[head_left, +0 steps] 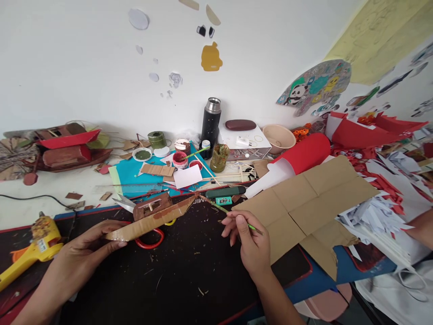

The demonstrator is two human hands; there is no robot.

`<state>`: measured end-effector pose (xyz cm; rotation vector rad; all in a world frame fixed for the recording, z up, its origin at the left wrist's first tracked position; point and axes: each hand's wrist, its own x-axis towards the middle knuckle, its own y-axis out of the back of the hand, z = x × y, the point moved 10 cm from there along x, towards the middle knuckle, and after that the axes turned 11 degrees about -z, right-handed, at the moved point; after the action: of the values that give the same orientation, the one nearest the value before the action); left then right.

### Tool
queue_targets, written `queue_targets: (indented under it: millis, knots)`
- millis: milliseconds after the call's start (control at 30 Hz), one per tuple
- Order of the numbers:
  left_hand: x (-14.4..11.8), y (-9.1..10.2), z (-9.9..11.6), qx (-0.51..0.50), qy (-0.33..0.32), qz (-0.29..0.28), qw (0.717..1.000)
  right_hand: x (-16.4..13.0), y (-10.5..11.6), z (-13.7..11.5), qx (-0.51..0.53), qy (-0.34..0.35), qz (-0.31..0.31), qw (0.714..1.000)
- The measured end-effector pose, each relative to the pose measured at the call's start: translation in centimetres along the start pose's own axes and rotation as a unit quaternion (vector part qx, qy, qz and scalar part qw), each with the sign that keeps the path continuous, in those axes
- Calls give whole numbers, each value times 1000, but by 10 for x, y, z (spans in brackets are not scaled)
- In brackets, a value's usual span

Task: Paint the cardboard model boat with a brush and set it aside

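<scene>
My left hand (91, 247) pinches the near end of a cardboard model boat (154, 222), holding it tilted above the dark mat. Brown paint covers part of the boat's bare side, near its pointed end. Behind that side shows a brown cabin (157, 204). Between the fingers of my right hand (248, 239) is a thin green paintbrush (219, 206). Its brown tip meets or nearly meets the boat's pointed end. Red-handled scissors (150, 241) lie beneath the boat, partly hidden by it.
A yellow glue gun (42, 241) lies at left. Behind are paint pots (180, 159), a murky jar (219, 158), a black flask (210, 122) and another model boat (69, 149). Folded cardboard (304, 203) and paper scraps (367, 214) lie right, beside another person's arm (421, 230).
</scene>
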<state>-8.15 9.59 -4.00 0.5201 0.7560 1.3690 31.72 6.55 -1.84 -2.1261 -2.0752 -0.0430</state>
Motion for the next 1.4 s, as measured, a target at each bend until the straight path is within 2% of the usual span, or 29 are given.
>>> queue_targets:
  millis: [133, 367, 600, 833, 1067, 1400]
  knots:
    - [1, -4, -12, -102, 28, -26, 994, -1, 2, -3, 3, 2, 9, 1000]
    - [-2, -2, -17, -124, 46, -21, 991, -2, -17, -4, 12, 8, -56, 998]
    - [-2, 0, -16, -125, 40, -17, 991, 0, 3, 1, -10, -4, 8, 1000]
    - [-1, -3, -14, -119, 47, -27, 991, -1, -6, 0, -3, 0, -21, 1000]
    - [-2, -4, -16, -134, 45, -20, 990, -1, 3, 1, -1, -3, 17, 1000]
    - [-1, -2, -15, -119, 27, -19, 992, -8, -27, -3, 24, 26, -60, 998]
